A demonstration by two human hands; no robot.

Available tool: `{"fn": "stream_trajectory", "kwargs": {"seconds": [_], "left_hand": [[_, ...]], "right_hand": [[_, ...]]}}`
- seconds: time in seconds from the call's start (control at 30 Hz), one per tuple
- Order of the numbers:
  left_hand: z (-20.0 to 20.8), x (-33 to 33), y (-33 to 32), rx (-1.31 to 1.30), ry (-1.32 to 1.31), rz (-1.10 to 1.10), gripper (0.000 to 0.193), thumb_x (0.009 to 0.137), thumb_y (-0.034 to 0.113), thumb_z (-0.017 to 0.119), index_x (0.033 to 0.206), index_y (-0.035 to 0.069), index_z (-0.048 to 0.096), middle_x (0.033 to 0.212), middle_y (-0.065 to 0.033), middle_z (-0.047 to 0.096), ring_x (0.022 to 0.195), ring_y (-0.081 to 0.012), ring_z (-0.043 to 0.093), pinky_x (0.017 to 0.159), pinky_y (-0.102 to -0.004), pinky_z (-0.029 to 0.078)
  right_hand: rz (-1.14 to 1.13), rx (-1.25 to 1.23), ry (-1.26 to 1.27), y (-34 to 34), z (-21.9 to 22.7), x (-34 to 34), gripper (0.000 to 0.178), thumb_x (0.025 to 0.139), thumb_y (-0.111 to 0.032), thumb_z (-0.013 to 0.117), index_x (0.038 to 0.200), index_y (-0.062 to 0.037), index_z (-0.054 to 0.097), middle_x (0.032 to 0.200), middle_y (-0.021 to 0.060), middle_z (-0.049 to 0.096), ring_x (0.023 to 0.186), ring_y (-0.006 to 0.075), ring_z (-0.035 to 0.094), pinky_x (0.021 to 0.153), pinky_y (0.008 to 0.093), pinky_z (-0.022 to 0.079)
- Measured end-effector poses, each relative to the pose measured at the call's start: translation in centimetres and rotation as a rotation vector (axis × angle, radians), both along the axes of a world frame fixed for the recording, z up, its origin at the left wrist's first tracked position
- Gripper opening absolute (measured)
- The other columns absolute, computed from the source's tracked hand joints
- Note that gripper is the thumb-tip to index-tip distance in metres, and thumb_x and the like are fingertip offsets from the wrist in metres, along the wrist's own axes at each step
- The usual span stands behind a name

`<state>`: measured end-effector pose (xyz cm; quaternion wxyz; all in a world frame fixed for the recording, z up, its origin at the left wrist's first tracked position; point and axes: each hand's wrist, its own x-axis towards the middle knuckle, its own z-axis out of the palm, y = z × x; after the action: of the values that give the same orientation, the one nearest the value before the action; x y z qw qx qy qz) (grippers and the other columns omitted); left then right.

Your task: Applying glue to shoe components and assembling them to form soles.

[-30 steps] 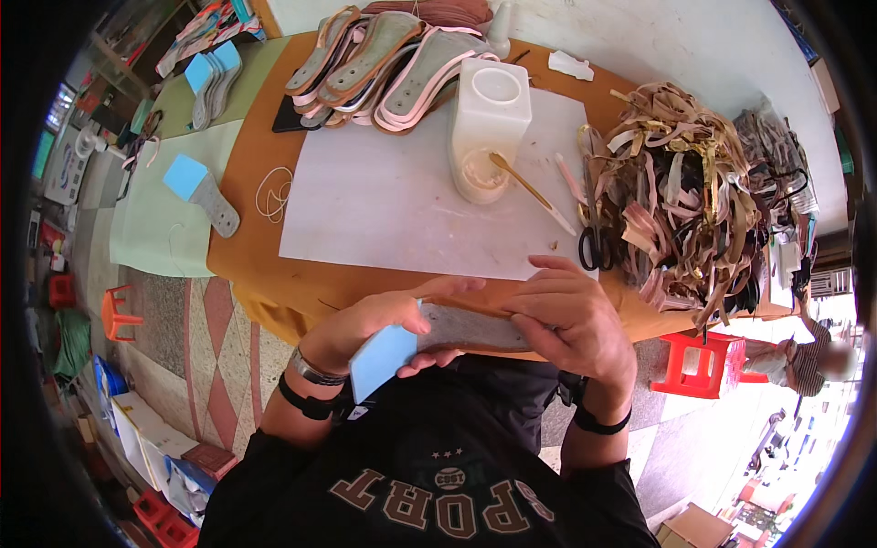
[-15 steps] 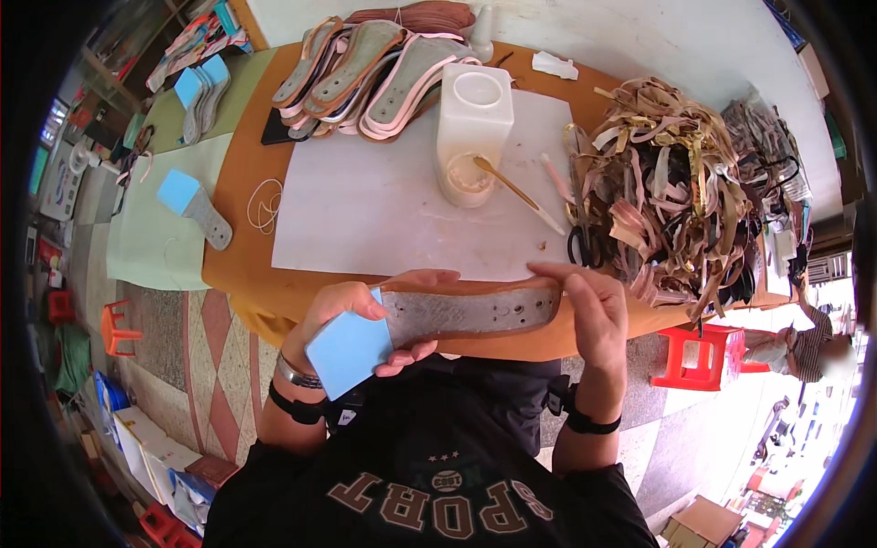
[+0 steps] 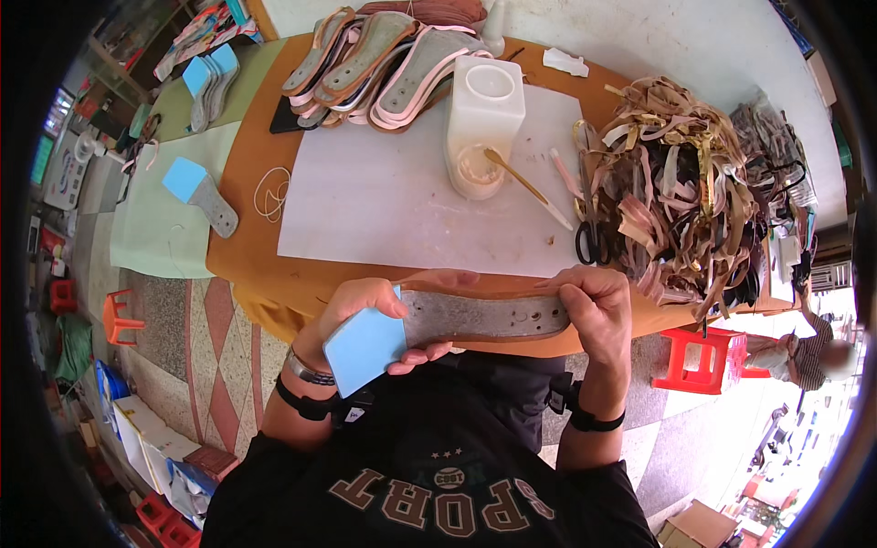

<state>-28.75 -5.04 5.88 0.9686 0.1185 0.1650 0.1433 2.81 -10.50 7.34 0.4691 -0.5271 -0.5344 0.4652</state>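
Observation:
Across both hands lies a grey insole (image 3: pixel 484 315) with a brown edge, small holes near its right end and a light blue pad (image 3: pixel 367 352) at its left end. My left hand (image 3: pixel 354 303) is wrapped round the insole beside the pad, thumb on top and fingers along the near edge. With thumb and bent fingers, my right hand (image 3: pixel 598 309) pinches the insole's right tip. Beyond them, on a white sheet (image 3: pixel 365 196), stand a whitish glue container (image 3: pixel 484 119) and a brush (image 3: pixel 530 190) resting on its opening. Black-handled scissors (image 3: pixel 590 239) lie to the right.
Stacked insoles (image 3: pixel 384 68) fill the table's back left. A tangled heap of fabric strips (image 3: pixel 681 183) covers its right side. Another blue-ended insole (image 3: pixel 206 199) lies on a green surface at left. A red stool (image 3: pixel 699 358) and a person (image 3: pixel 813 352) are at right.
My right hand's fingers have curled in and closed on the insole's right tip, from being more stretched out. The insole and left hand sit slightly further right in view.

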Motion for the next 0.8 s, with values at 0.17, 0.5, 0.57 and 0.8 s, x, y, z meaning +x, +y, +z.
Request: {"fn": "stream_trajectory", "kwargs": {"seconds": [0.17, 0.5, 0.57, 0.8], "left_hand": [[0.0, 0.4, -0.2, 0.023, 0.011, -0.002, 0.085, 0.087, 0.023, 0.049, 0.168, 0.007, 0.029, 0.108, -0.0291, 0.067, 0.076, -0.0246, 0.065, 0.061, -0.0328, 0.057], [0.0, 1.6, -0.6, 0.232, 0.195, -0.061, 0.087, 0.088, 0.03, 0.054, 0.167, 0.006, 0.03, 0.112, -0.0245, 0.067, 0.078, -0.0195, 0.063, 0.063, -0.0293, 0.056], [0.1, 1.7, -0.5, 0.229, 0.189, -0.046, 0.087, 0.087, 0.03, 0.055, 0.167, 0.006, 0.03, 0.111, -0.0243, 0.067, 0.078, -0.0196, 0.063, 0.063, -0.0292, 0.056], [0.1, 1.5, 0.0, 0.185, 0.113, -0.041, 0.09, 0.086, 0.029, 0.056, 0.168, 0.006, 0.028, 0.107, -0.024, 0.066, 0.08, -0.0228, 0.066, 0.065, -0.0288, 0.057]], "right_hand": [[0.02, 0.039, -0.038, 0.0, -0.6, 0.1, 0.019, 0.092, -0.011, 0.071, 0.09, 0.0071, 0.076, 0.073, 0.0015, 0.067, 0.067, 0.0058, 0.055, 0.061, 0.0247, 0.045], [0.146, -0.12, -0.216, 0.1, 0.1, -1.4, 0.017, 0.088, -0.009, 0.07, 0.092, 0.006, 0.079, 0.085, 0.0104, 0.077, 0.078, 0.0131, 0.068, 0.072, 0.0286, 0.052], [0.11, -0.081, -0.107, 0.3, 0.5, -1.4, 0.017, 0.089, -0.006, 0.069, 0.094, 0.0067, 0.079, 0.087, 0.0109, 0.077, 0.08, 0.013, 0.067, 0.072, 0.0285, 0.051], [0.123, 0.084, -0.048, 0.7, -0.4, -1.0, 0.021, 0.093, 0.003, 0.067, 0.11, 0.0051, 0.078, 0.093, 0.0075, 0.076, 0.082, 0.0103, 0.064, 0.075, 0.0242, 0.049]]}}
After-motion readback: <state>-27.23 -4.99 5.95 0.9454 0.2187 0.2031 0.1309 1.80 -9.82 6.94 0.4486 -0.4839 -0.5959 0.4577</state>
